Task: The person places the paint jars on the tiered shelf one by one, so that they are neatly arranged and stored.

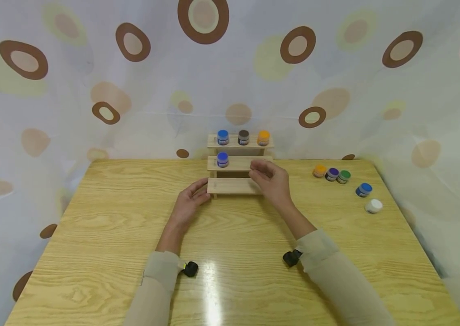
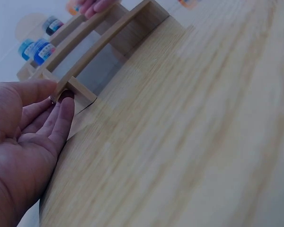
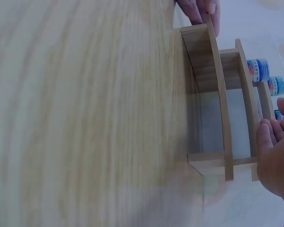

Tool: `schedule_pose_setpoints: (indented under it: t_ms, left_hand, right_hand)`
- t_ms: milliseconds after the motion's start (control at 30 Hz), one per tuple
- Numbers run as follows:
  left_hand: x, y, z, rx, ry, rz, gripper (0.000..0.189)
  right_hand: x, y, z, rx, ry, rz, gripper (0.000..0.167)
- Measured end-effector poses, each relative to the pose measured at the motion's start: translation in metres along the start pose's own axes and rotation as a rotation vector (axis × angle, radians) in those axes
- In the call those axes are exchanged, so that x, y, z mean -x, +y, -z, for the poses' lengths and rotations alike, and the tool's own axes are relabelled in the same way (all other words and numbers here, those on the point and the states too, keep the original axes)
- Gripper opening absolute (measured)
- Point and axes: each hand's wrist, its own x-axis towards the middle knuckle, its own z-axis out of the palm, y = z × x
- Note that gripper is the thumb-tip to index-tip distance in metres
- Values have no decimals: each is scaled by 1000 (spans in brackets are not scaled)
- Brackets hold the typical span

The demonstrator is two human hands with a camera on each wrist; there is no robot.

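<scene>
A three-step wooden rack [image 1: 234, 186] stands at the back of the table. My left hand [image 1: 189, 201] grips the left end of its lowest step, thumb [image 2: 35, 91] on the upper side and fingers lower down. My right hand [image 1: 271, 181] hovers at the right part of the middle step, fingers bent and thumb apart, with no jar showing between them. On the top step are a blue jar [image 1: 223, 137], a black-lidded jar [image 1: 244, 137] and an orange jar [image 1: 263, 138]. One blue-violet jar [image 1: 222, 159] sits at the middle step's left, also visible in the right wrist view.
On the table's right lie an orange jar [image 1: 319, 170], a purple jar [image 1: 332, 174], a green jar [image 1: 343, 176], a blue jar [image 1: 364, 189] and a white jar [image 1: 374, 206]. A patterned curtain [image 1: 230, 81] hangs right behind the rack and along both sides.
</scene>
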Motion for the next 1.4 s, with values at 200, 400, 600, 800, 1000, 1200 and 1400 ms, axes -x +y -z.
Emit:
schedule_pose_setpoints:
  t_ms: [200,400,600,800,1000,1200,1400]
  left_hand:
    - [1,0,0,-4,18,1,53]
    - [2,-1,-1,-12,17,1,52]
    - [0,-2,-2,-25,12,-10,53]
    - [-1,-1,-2,-35,4,-15,52]
    - [-1,-2,-1,-21,0,-10,53]
    - [-1,-3,-1,-15,-1,-11,53]
    - [-1,-1,-1,-31,3,-6,53]
  right_hand:
    - [5,3,11,-15,8,13,35]
    - [10,4,22,-35,67,-10,32]
    - [14,3,36,-29,141,-15,28]
    - [17,9,55,-14,191,-13,28]
    - [23,15,75,15,273,-109,31]
    - [20,19,100,65,392,-197,34]
    - [14,33,127,80,556,-281,32]
